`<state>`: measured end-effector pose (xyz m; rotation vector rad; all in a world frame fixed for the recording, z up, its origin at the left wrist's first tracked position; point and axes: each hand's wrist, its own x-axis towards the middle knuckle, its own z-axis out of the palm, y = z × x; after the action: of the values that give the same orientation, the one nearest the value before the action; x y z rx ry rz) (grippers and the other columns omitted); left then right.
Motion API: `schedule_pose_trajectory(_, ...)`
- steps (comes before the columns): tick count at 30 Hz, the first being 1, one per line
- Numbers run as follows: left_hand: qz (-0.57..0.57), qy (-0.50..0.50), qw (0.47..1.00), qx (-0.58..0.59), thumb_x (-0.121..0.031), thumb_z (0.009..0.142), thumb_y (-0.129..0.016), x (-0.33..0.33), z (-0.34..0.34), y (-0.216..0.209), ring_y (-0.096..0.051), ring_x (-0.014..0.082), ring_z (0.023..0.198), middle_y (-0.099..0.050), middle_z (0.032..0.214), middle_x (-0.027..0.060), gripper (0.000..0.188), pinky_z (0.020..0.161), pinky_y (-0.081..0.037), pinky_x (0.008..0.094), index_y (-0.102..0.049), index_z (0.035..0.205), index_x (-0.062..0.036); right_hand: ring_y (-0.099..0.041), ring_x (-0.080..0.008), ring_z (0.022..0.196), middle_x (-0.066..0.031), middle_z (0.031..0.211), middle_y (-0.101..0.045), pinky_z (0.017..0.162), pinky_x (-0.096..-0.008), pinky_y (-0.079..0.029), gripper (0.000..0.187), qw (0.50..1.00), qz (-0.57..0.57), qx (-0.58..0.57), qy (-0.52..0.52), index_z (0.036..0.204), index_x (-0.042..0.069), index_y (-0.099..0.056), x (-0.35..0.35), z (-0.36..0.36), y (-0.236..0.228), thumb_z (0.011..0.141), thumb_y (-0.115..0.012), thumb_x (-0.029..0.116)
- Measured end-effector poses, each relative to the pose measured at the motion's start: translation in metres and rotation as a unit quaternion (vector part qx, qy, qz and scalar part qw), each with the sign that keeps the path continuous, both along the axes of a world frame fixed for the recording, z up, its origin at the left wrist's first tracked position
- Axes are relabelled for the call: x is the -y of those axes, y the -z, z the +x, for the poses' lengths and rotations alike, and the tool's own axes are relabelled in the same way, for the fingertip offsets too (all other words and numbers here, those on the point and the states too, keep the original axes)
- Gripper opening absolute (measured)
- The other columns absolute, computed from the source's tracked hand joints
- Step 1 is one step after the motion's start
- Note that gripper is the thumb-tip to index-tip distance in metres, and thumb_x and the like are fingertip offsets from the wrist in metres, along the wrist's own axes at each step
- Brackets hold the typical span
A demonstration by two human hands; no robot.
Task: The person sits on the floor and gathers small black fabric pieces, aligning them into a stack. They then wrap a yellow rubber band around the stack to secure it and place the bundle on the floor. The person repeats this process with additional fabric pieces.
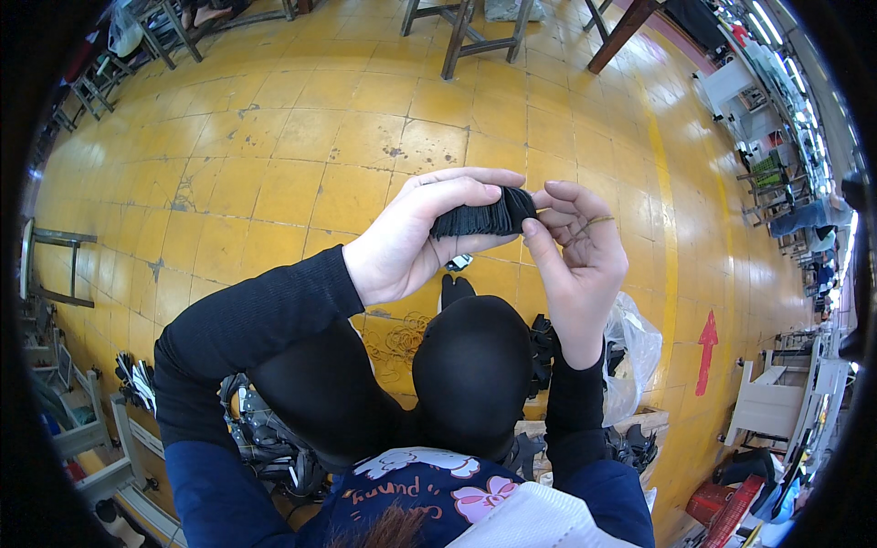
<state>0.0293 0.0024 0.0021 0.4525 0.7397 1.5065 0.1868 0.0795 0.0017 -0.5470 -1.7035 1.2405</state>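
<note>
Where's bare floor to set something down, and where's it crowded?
Bare floor lies between the left hand and the stool, and between the plastic bag and red arrow. Crowded: around the knees, with rubber bands and a black pile.

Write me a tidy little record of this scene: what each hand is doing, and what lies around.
Left grip: bare hand, closed around a stack of thin black pieces
Right grip: bare hand, thumb at the stack's right end; a thin tan band crosses its fingers
Between the legs: loose thin bands scattered on the floor
Beside the right leg: clear plastic bag
Floor: worn yellow tiles, red arrow at right
Ahead: wooden stool
</note>
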Motion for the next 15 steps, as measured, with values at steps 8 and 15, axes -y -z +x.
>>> schedule_pose_trajectory(8,-0.009,-0.005,1.0,-0.008,-0.014,0.092,-0.054,0.0006,0.0015,-0.0014,-0.062,0.023,0.109,-0.059,0.12,0.017,0.038,0.093,-0.056,0.0329,-0.056,0.126,0.0038,-0.068,-0.0214,0.085,-0.0133,0.099,-0.068,0.072,-0.0281,-0.054,0.016,0.975,0.2,0.097,0.026,0.092,-0.001,-0.072,-0.0043,0.0039,-0.0036,0.076,-0.072,-0.005)
schedule_pose_trajectory(15,-0.011,-0.004,1.0,0.0,-0.014,0.092,-0.055,0.0,0.001,-0.0006,-0.063,0.0219,0.108,-0.06,0.12,0.0162,0.038,0.093,-0.057,0.0333,-0.056,0.126,0.0034,-0.068,-0.0215,0.084,-0.0128,0.099,-0.068,0.07,-0.0292,-0.055,0.017,0.976,0.195,0.091,0.037,0.093,0.0,-0.072,-0.0036,0.0008,-0.0013,0.076,-0.073,-0.004)
